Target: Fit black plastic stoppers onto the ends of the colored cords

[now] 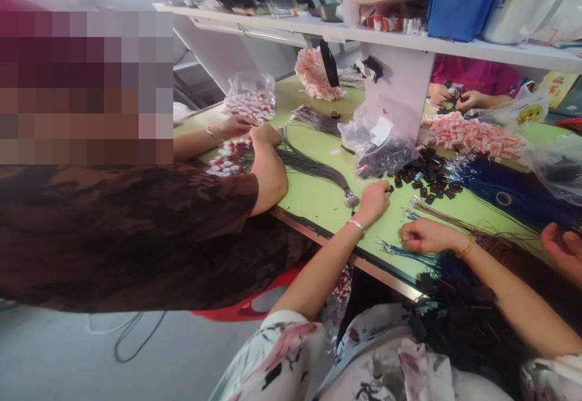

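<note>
My left hand (375, 201) is closed in a pinch at the edge of a heap of small black connector housings (430, 176), with one black connector housing (390, 189) at its fingertips. My right hand (421, 235) is curled closed over the green tabletop; whatever its fingers hold is hidden. Blue wires (409, 254) with metal-tipped ends lie beside and below that hand. Brown wires (439, 212) stretch across the table just beyond it. Black housings with wires (459, 322) pile up at my lap.
To the left, a co-worker's hands (264, 140) handle white-and-red connectors (230, 157). A grey wire bundle (318, 164) lies between us. Plastic bags (377, 134) stand behind the housings. Another person's hand (564, 249) shows at right. A shelf (318, 25) overhangs the table.
</note>
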{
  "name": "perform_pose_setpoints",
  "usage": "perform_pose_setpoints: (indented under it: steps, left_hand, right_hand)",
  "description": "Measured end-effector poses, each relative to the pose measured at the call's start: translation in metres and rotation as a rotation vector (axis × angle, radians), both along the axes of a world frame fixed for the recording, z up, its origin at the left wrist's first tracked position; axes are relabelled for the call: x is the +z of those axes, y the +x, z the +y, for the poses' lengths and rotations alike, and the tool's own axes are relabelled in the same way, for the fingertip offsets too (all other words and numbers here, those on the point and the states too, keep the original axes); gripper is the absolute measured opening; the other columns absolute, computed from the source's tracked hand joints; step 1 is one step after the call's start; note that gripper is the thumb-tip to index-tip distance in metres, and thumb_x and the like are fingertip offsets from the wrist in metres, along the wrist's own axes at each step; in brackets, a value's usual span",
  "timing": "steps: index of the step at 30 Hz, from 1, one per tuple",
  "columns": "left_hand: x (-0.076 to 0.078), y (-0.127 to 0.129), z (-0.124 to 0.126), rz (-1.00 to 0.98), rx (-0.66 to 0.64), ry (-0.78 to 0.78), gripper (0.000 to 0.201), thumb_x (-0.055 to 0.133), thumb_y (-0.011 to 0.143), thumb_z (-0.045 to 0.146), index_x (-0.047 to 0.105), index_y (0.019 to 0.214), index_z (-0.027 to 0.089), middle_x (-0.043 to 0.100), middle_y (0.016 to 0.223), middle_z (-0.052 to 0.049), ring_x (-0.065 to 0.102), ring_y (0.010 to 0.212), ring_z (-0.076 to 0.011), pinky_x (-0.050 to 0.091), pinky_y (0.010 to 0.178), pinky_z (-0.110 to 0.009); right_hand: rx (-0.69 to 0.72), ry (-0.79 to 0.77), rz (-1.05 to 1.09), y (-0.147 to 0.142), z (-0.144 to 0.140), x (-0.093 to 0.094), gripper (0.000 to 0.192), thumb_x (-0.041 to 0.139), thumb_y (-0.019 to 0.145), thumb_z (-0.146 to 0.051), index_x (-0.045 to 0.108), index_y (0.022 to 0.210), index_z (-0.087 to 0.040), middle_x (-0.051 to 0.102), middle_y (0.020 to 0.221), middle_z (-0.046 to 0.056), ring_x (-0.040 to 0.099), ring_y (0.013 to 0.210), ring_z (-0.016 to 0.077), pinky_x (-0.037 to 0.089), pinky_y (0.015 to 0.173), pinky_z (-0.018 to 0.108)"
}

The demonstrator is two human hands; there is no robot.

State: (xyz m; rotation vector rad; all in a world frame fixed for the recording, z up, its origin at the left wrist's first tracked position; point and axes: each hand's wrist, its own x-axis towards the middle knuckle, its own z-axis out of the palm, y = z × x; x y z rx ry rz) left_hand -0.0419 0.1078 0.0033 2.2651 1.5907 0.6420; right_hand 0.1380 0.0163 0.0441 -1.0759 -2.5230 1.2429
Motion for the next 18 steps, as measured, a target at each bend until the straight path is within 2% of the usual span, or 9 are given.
perform_pose_setpoints:
  steps: [2,6,9,12,15,18]
  left_hand:
    - [0.001,-0.004,-0.002,-0.025,0.014,-0.022,0.019,0.049,0.077,0.011,0.060,0.090,0.018,0.061,0.085,-0.008,0.055,0.080,-0.0215,0.042,0.073,-0.033]
    - [0.000,-0.012,-0.009,-0.114,-0.021,-0.015,0.034,0.048,0.074,0.006,0.058,0.105,0.014,0.058,0.102,-0.011,0.055,0.088,-0.0211,0.044,0.080,-0.034]
    - [0.001,-0.020,-0.020,-0.133,-0.047,-0.026,0.023,0.048,0.077,0.008,0.063,0.093,0.015,0.058,0.101,-0.011,0.055,0.091,-0.0214,0.044,0.084,-0.035]
    - [0.006,-0.028,-0.037,-0.234,0.049,0.031,0.016,0.053,0.078,0.015,0.065,0.089,0.018,0.062,0.090,-0.008,0.055,0.086,-0.0214,0.043,0.083,-0.037]
    - [0.011,-0.032,-0.056,-0.521,0.111,-0.044,0.016,0.057,0.080,0.023,0.065,0.094,0.020,0.061,0.075,-0.003,0.054,0.070,-0.0165,0.045,0.073,-0.033]
    - [0.012,-0.030,-0.072,-0.946,0.042,-0.274,0.023,0.062,0.078,0.034,0.064,0.094,0.018,0.064,0.083,-0.004,0.056,0.068,-0.0135,0.047,0.067,-0.028]
  right_hand:
    - [-0.123,-0.075,0.102,0.001,0.002,-0.003,0.007,0.056,0.076,-0.021,0.051,0.079,-0.018,0.049,0.060,-0.005,0.041,0.052,0.0086,0.030,0.049,0.019]
    - [-0.324,-0.207,0.273,0.003,0.007,-0.013,0.015,0.058,0.077,-0.027,0.050,0.084,-0.018,0.053,0.060,-0.004,0.048,0.053,0.0104,0.036,0.050,0.020]
    - [-0.383,-0.264,0.316,0.006,0.008,-0.014,0.015,0.059,0.078,-0.030,0.050,0.082,-0.019,0.058,0.061,-0.001,0.053,0.056,0.0125,0.040,0.054,0.024]
    - [-0.373,-0.330,0.291,0.008,0.005,-0.005,0.011,0.057,0.080,-0.031,0.052,0.081,-0.021,0.062,0.067,0.004,0.058,0.062,0.0149,0.043,0.060,0.028]
    - [-0.348,-0.354,0.250,0.009,0.001,0.003,0.010,0.056,0.080,-0.031,0.054,0.078,-0.022,0.065,0.073,0.009,0.060,0.067,0.0172,0.042,0.062,0.031]
    - [-0.367,-0.316,0.214,0.008,0.000,0.006,0.010,0.054,0.080,-0.032,0.057,0.080,-0.022,0.065,0.074,0.010,0.059,0.065,0.0172,0.041,0.060,0.032]
